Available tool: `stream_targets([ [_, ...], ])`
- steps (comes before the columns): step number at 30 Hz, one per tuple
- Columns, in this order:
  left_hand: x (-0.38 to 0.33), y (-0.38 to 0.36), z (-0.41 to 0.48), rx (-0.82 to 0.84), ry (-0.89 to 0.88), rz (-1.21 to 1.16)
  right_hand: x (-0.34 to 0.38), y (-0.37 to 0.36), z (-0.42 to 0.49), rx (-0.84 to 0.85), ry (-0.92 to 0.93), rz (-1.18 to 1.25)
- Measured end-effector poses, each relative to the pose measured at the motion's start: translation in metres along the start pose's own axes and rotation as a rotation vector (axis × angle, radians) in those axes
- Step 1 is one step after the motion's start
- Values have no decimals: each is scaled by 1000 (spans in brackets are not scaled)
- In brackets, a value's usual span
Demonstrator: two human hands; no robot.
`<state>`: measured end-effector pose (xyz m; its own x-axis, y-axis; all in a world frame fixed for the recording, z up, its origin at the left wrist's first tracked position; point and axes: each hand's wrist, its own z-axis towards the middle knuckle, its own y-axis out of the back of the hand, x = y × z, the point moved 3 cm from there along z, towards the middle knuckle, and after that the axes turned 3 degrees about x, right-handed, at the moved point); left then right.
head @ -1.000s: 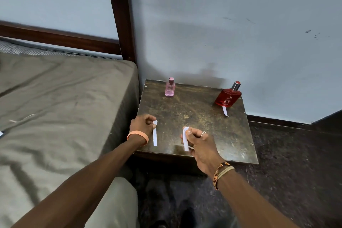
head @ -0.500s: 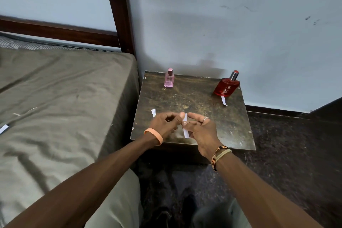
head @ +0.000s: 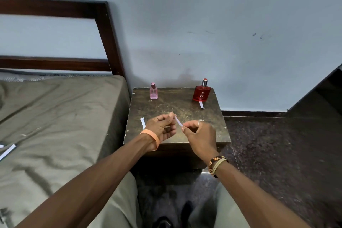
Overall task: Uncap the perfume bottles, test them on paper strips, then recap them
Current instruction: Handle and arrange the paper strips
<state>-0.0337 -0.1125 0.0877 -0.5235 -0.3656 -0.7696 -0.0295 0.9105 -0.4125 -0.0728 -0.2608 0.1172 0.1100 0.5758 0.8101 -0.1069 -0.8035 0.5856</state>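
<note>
My left hand [head: 160, 128] and right hand [head: 202, 135] each pinch an end of one paper strip [head: 178, 122]; pink perfume bottle [head: 153, 92] and red perfume bottle [head: 201, 93] stand beyond.

upright capped pink bottle [head: 153, 93], red bottle [head: 201, 94]

Dim, soft, cool indoor light from no tellable direction; no hard shadows anywhere. Faint smudged shadow on the wall [head: 185, 77] just above the table [head: 175, 105], with a dull sheen across the worn top. Deep dark beneath it and over the floor [head: 277, 153], broken by one small bright glint just below the table. Wide-angle bend toward the edges: headboard [head: 109, 42] post leaning, forearms [head: 92, 181] stretched long. Motion smear at the left on bed [head: 55, 116] and headboard rail. Sharper at centre, yet red bottle [head: 201, 93] label only partly legible.
</note>
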Motion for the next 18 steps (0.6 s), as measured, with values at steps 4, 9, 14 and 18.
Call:
stream_targets([
  [4,-6,-13,-22,10,-21,-75,14,15,-15,-253,452,-516],
  [9,-18,-21,-41,10,-119,-75,15,22,-24,-303,628,-551],
  [14,-28,-21,-51,29,-117,-38,13,26,-30,-265,558,-387],
  [18,-32,-20,-53,67,-82,-118,17,30,-29,-118,308,-92],
])
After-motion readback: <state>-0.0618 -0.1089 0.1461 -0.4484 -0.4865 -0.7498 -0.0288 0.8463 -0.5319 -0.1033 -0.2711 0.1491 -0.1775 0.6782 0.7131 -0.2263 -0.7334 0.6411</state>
